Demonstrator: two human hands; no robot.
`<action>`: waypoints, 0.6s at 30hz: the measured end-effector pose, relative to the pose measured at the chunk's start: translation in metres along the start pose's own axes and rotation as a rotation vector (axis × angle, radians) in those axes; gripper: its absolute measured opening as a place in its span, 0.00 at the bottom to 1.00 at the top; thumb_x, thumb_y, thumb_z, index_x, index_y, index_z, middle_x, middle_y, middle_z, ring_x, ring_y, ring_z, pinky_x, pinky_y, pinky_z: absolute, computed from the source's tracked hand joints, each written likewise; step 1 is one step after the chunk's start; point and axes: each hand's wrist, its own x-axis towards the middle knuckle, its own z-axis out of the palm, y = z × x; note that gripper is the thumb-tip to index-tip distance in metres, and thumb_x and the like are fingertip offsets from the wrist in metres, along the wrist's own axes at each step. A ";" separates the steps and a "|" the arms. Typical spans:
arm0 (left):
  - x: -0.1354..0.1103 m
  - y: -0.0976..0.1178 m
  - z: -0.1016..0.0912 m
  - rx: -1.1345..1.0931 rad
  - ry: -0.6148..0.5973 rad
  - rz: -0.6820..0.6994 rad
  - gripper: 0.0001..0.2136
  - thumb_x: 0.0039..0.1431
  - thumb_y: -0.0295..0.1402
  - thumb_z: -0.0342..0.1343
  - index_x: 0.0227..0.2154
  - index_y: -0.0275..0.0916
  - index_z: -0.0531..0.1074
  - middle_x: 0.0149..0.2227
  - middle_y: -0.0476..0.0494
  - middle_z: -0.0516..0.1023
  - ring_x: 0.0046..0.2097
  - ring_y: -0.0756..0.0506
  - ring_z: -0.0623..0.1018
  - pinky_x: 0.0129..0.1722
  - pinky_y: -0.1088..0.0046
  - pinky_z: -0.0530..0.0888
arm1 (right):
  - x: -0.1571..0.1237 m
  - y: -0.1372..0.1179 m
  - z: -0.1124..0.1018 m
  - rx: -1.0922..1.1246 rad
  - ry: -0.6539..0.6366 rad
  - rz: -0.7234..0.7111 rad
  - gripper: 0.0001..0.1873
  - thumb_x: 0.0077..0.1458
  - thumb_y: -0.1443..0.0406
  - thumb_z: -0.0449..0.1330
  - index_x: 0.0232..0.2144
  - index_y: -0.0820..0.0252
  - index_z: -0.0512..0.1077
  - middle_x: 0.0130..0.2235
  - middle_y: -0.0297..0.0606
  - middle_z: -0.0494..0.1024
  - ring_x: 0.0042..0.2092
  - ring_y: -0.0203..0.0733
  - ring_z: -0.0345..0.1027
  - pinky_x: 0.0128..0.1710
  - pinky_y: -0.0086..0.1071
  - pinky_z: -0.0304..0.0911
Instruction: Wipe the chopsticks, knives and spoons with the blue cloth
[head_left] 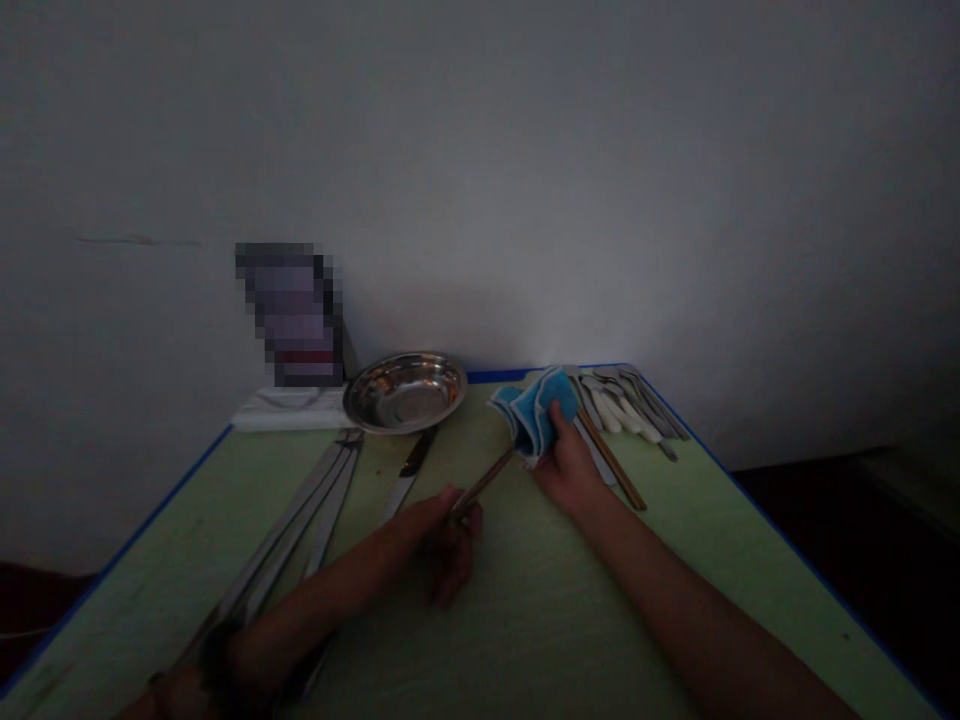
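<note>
My left hand [452, 545] pinches one end of a thin brownish stick [486, 480], which looks like a chopstick or a slim handle. Its far end runs into a folded blue cloth [541, 408] with pale edging. My right hand [566, 462] grips that cloth around it, so the covered end is hidden. Just beyond my right hand lie brown chopsticks [616, 465] and a flat metal piece of cutlery. A knife [411, 470] lies past my left hand, its tip near the bowl.
A shiny steel bowl [405, 393] stands at the back by the wall. Several long metal utensils [289, 530] lie at left, partly under my left forearm. Spoons and other cutlery [626, 400], some white-handled, spread at the back right. A blurred-out upright object [296, 315] stands at back left.
</note>
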 end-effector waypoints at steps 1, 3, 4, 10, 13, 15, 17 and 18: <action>0.001 -0.001 -0.002 -0.022 -0.003 -0.001 0.25 0.62 0.52 0.33 0.27 0.37 0.64 0.15 0.52 0.67 0.17 0.52 0.64 0.19 0.77 0.63 | -0.001 0.000 0.001 0.016 -0.002 0.015 0.11 0.57 0.62 0.53 0.38 0.60 0.72 0.31 0.34 0.80 0.36 0.38 0.74 0.43 0.35 0.68; 0.002 -0.001 -0.002 0.035 0.023 -0.002 0.24 0.63 0.50 0.35 0.23 0.37 0.63 0.14 0.53 0.64 0.17 0.53 0.63 0.19 0.77 0.62 | -0.003 -0.001 0.003 0.030 -0.005 0.049 0.12 0.58 0.61 0.52 0.38 0.60 0.72 0.30 0.34 0.80 0.36 0.38 0.74 0.42 0.36 0.69; 0.002 0.001 -0.002 0.098 0.045 -0.001 0.23 0.64 0.48 0.37 0.22 0.37 0.62 0.15 0.54 0.64 0.17 0.53 0.63 0.20 0.77 0.62 | -0.004 -0.002 0.004 0.028 -0.007 0.059 0.13 0.58 0.61 0.51 0.37 0.60 0.72 0.29 0.34 0.80 0.36 0.39 0.74 0.42 0.36 0.69; -0.004 0.014 0.008 0.398 0.113 -0.075 0.18 0.61 0.48 0.43 0.24 0.39 0.60 0.17 0.56 0.64 0.18 0.53 0.63 0.20 0.78 0.63 | -0.002 0.001 0.005 -0.055 0.000 -0.034 0.11 0.56 0.59 0.53 0.35 0.59 0.72 0.28 0.32 0.79 0.31 0.37 0.74 0.36 0.33 0.70; -0.003 0.015 0.008 0.448 0.117 -0.096 0.18 0.61 0.49 0.43 0.25 0.39 0.58 0.17 0.57 0.64 0.18 0.54 0.64 0.19 0.79 0.63 | -0.001 0.005 0.003 -0.128 -0.013 -0.064 0.11 0.56 0.59 0.54 0.33 0.60 0.72 0.28 0.33 0.79 0.31 0.36 0.74 0.36 0.32 0.70; -0.003 0.014 0.008 0.428 0.108 -0.112 0.17 0.60 0.49 0.44 0.27 0.39 0.59 0.18 0.57 0.63 0.18 0.54 0.64 0.18 0.79 0.64 | -0.003 0.008 0.001 -0.190 -0.054 -0.049 0.08 0.53 0.61 0.57 0.31 0.61 0.72 0.26 0.33 0.79 0.33 0.36 0.74 0.38 0.32 0.69; -0.003 0.013 0.007 0.404 0.104 -0.134 0.17 0.60 0.49 0.45 0.31 0.39 0.60 0.18 0.58 0.63 0.18 0.53 0.64 0.16 0.79 0.64 | -0.005 0.010 0.000 -0.253 -0.116 -0.029 0.06 0.48 0.63 0.61 0.29 0.62 0.72 0.26 0.33 0.78 0.35 0.37 0.74 0.41 0.33 0.68; -0.003 0.013 0.006 0.405 0.110 -0.143 0.17 0.60 0.49 0.45 0.32 0.39 0.60 0.18 0.58 0.64 0.17 0.53 0.64 0.16 0.79 0.64 | -0.007 0.011 0.000 -0.278 -0.147 -0.019 0.07 0.46 0.64 0.62 0.29 0.62 0.72 0.25 0.32 0.78 0.36 0.38 0.74 0.42 0.33 0.68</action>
